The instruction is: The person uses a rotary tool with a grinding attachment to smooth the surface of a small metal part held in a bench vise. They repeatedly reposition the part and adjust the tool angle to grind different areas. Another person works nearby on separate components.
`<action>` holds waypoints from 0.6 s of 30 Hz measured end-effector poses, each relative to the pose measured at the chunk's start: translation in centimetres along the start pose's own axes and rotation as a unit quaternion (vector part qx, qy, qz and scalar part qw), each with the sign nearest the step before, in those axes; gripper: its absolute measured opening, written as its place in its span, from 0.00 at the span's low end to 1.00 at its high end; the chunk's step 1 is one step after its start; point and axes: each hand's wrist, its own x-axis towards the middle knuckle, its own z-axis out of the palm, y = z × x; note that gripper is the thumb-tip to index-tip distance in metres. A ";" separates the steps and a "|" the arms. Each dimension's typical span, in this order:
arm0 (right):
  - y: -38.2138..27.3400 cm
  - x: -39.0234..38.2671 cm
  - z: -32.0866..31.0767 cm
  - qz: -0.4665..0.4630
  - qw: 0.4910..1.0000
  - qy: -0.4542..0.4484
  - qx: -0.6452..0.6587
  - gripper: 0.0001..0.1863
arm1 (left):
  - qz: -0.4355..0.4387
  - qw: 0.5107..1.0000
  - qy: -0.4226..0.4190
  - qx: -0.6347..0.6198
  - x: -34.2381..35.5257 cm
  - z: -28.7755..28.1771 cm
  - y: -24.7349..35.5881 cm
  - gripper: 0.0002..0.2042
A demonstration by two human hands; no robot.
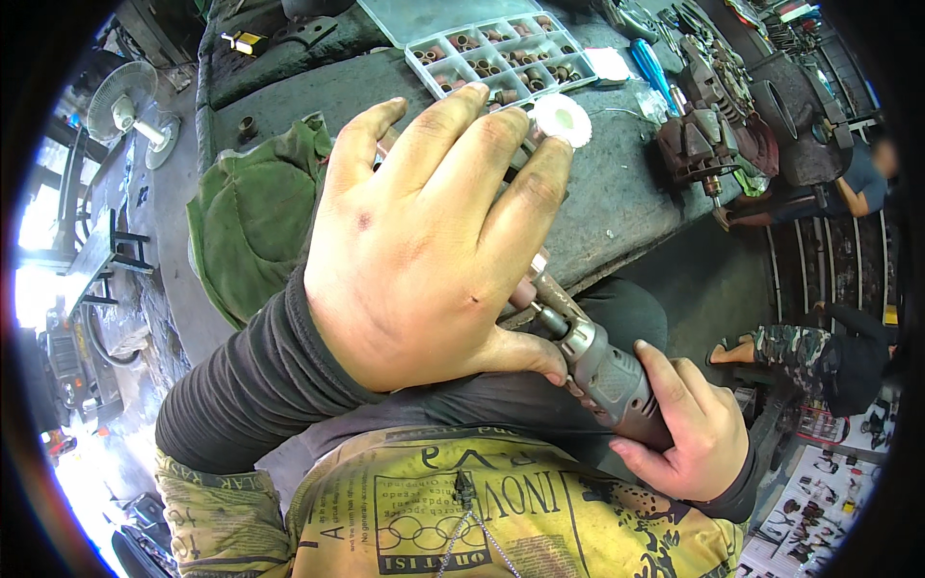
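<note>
My left hand [424,250] spans the middle, back upward and fingers curled over a mostly hidden piece; a white knurled cap [562,121] sticks out by its index finger, and a coppery metal part shows beneath the palm. My right hand [689,429] is closed around the grey body of a handheld rotary tool [612,380]. Its shank runs up under my left hand, whose thumb touches the tool's front end. Just beyond my fingers are a compartment box [451,21] of small metal sleeves, a green cloth [231,222] and a blue screwdriver [651,72].
The dark workbench [621,197] carries metal tooling [703,149] at right. A standing fan [125,111] and low black bench [101,250] are at left. At right are a person in dark clothing [862,188], another in camouflage trousers [790,356], and laid-out small parts [805,501].
</note>
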 end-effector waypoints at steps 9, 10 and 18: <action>-0.5 -0.2 0.0 0.006 1.000 0.012 -0.021 0.46 | -0.003 1.000 -0.002 0.001 -0.1 0.0 0.1 0.55; -0.5 -0.2 0.0 0.012 0.999 0.016 -0.025 0.46 | -0.002 1.000 -0.002 0.008 -0.1 0.0 0.1 0.55; -0.5 -0.5 0.3 0.020 1.000 0.012 -0.013 0.46 | 0.000 1.000 0.005 0.013 -0.1 0.0 0.1 0.54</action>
